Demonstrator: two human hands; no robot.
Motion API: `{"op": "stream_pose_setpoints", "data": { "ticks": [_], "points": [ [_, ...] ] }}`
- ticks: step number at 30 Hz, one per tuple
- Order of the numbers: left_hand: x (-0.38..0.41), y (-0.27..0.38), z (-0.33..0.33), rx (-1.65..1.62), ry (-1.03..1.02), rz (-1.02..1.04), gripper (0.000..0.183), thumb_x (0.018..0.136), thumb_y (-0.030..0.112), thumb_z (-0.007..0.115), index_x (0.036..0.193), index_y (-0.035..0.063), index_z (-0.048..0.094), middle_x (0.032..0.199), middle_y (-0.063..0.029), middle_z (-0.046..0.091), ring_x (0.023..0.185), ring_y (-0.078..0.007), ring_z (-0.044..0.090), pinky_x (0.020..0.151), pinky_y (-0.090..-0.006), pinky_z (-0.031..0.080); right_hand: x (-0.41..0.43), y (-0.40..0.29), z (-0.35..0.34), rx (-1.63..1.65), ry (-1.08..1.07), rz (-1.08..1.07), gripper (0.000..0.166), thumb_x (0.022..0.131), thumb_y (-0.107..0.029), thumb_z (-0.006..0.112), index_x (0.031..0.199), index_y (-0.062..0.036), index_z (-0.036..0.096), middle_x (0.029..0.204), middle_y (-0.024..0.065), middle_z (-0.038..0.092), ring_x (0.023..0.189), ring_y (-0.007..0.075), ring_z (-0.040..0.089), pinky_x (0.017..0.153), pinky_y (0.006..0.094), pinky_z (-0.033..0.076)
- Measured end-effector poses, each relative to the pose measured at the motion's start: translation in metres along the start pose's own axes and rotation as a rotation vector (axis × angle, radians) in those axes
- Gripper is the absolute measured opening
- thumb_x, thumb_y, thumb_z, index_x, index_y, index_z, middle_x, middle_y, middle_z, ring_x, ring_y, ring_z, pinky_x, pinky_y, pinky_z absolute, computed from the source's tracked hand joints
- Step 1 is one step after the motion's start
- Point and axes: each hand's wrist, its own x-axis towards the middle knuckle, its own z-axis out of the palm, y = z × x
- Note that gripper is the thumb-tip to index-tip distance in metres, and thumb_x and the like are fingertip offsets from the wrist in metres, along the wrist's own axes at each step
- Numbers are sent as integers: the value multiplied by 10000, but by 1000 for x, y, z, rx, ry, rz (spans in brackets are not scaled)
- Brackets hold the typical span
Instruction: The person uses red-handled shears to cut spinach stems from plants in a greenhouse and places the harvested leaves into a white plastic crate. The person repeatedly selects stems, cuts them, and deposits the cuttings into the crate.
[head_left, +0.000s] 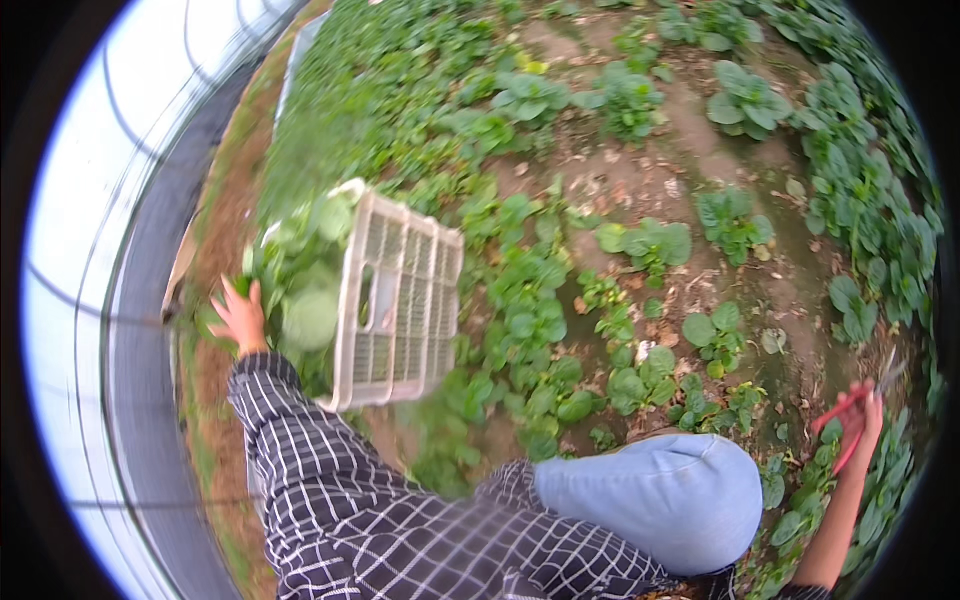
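Note:
My left hand (241, 315) reaches out to the left with its fingers spread, at the far edge of a heap of green leaves (311, 319). Those leaves fill the mouth of a white plastic crate (405, 300), whose slatted side faces right. Some leaf tips lie close to the fingers, but I see nothing gripped. Far to the right, my right hand (861, 424) holds red-handled scissors (844, 414). Their metal blades point up and away, blurred, above the leafy plants (885, 480) on that side.
Low leafy plants (529, 307) grow in rows around bare soil (697, 161) with dry litter. A dense bed (375, 90) lies ahead to the left. Along the left run a dirt strip (225, 202), a grey lower wall (161, 247) and translucent sheeting (75, 195). My bent knee (660, 495) is in front.

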Motion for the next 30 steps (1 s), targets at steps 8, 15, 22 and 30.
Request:
{"op": "stream_pose_setpoints", "data": {
  "ticks": [8, 15, 22, 30],
  "points": [
    [8, 45, 33, 72, -546, 102, 444, 890, 366, 527, 1209, 61, 482, 1166, -195, 569, 1083, -411, 518, 935, -484, 395, -14, -21, 18, 69, 48, -84, 411, 930, -336, 551, 1240, -73, 496, 1075, 80, 615, 901, 225, 642, 796, 359, 520],
    [78, 143, -14, 106, -644, 363, 322, 864, 312, 545, 1036, 40, 540, 1043, -209, 599, 982, -407, 552, 846, -483, 423, -27, -6, -17, 312, 81, 62, 405, 912, -383, 557, 1203, -104, 528, 1042, 97, 633, 914, 266, 636, 832, 455, 493],
    [140, 349, -139, 75, -498, 890, 242, 839, 257, 562, 863, 18, 597, 919, -223, 630, 881, -403, 585, 758, -481, 451, -102, 27, -113, 561, 280, -207, 374, 915, -352, 553, 1163, -72, 537, 1012, 106, 641, 891, 270, 643, 817, 435, 518],
    [-282, 705, -551, -919, -368, 1952, 349, 850, 363, 592, 1028, 68, 648, 987, -168, 648, 933, -342, 614, 794, -428, 480, -176, 77, -214, 647, 756, -142, 407, 902, -391, 577, 1149, -68, 544, 1024, 131, 630, 923, 285, 642, 813, 443, 532]
  ]
}}
